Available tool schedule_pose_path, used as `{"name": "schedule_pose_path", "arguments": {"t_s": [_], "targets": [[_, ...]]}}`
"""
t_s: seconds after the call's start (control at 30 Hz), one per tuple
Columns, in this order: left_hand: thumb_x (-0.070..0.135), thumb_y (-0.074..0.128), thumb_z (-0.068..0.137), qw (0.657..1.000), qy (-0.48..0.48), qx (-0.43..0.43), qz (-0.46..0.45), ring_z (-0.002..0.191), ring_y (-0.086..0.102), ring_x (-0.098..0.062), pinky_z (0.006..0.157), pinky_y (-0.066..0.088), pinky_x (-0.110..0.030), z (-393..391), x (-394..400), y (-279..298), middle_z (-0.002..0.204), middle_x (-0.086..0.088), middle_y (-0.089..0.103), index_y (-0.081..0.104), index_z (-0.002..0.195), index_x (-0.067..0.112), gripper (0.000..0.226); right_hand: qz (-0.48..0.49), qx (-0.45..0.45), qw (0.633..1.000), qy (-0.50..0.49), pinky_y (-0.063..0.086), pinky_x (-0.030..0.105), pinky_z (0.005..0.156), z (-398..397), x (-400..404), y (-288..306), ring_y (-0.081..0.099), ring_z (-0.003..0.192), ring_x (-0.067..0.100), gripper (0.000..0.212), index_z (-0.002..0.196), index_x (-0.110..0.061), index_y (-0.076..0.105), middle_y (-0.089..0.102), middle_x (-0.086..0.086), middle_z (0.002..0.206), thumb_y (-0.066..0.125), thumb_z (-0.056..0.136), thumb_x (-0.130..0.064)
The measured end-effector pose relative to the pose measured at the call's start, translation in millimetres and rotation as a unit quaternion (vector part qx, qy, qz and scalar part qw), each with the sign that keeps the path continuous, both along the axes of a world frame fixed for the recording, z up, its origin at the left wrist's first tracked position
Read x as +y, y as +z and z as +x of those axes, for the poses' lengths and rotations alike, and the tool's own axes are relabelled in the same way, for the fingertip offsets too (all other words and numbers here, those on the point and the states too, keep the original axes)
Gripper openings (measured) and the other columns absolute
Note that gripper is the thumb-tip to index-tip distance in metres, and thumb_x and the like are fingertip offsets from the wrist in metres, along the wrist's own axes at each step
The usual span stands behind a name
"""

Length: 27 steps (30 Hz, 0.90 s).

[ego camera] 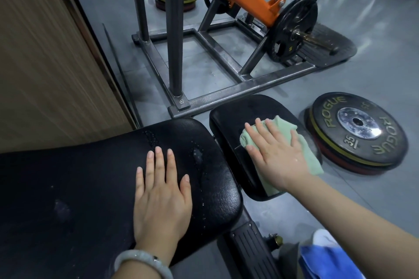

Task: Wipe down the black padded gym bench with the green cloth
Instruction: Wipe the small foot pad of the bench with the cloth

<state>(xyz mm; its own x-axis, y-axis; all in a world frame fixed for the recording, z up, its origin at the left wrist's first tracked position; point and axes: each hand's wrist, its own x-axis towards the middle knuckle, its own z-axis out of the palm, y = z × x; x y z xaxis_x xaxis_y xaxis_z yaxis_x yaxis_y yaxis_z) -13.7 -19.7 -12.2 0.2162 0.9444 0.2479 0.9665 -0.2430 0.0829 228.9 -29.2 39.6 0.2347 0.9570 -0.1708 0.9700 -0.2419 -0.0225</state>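
The black padded bench has two pads: a long back pad (79,179) across the lower left and a smaller seat pad (254,108) to its right. My left hand (162,197) rests flat on the back pad, fingers straight, beside droplets and a wet smear. My right hand (275,154) presses the pale green cloth (285,129) flat against the seat pad, fingers spread; part of the cloth hangs over the pad's right edge.
A Rogue weight plate stack (358,131) lies on the grey floor just right of the seat pad. A steel machine frame (226,90) with an orange arm (249,0) and a loaded plate stands beyond. A wooden wall panel (45,52) runs along the left.
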Motion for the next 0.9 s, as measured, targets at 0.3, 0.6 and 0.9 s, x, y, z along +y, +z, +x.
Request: {"name": "schedule_pose_path", "arguments": {"t_s": [0.3, 0.6, 0.9], "targets": [[0.042, 0.021, 0.1, 1.0, -0.003, -0.002, 0.001, 0.145, 0.021, -0.021, 0.117, 0.004, -0.038, 0, 0, -1, 0.155, -0.011, 0.028, 0.033, 0.146, 0.006, 0.06, 0.004, 0.015, 0.998, 0.055, -0.004, 0.058, 0.115, -31, 9, -3, -0.017, 0.147, 0.01, 0.081, 0.15, -0.044, -0.008, -0.01, -0.014, 0.162, -0.023, 0.072, -0.058], [0.042, 0.022, 0.099, 1.0, -0.004, -0.006, -0.002, 0.145, 0.021, -0.021, 0.117, 0.005, -0.037, 0, 0, 0, 0.155, -0.011, 0.029, 0.032, 0.146, 0.005, 0.061, 0.01, 0.033, 0.998, 0.046, 0.0, 0.057, 0.117, -25, 18, 1, -0.013, 0.148, 0.009, 0.066, 0.151, -0.044, -0.002, -0.006, -0.015, 0.162, -0.01, 0.087, -0.06], [0.041, 0.025, 0.099, 1.0, -0.004, -0.005, 0.005, 0.145, 0.02, -0.02, 0.116, 0.007, -0.038, 0, 0, -1, 0.154, -0.012, 0.031, 0.035, 0.145, 0.006, 0.059, 0.024, 0.056, 0.998, 0.01, -0.003, 0.057, 0.117, -12, 49, 1, -0.01, 0.148, 0.008, 0.051, 0.152, -0.043, 0.004, -0.003, -0.014, 0.162, 0.013, 0.102, -0.048]]}}
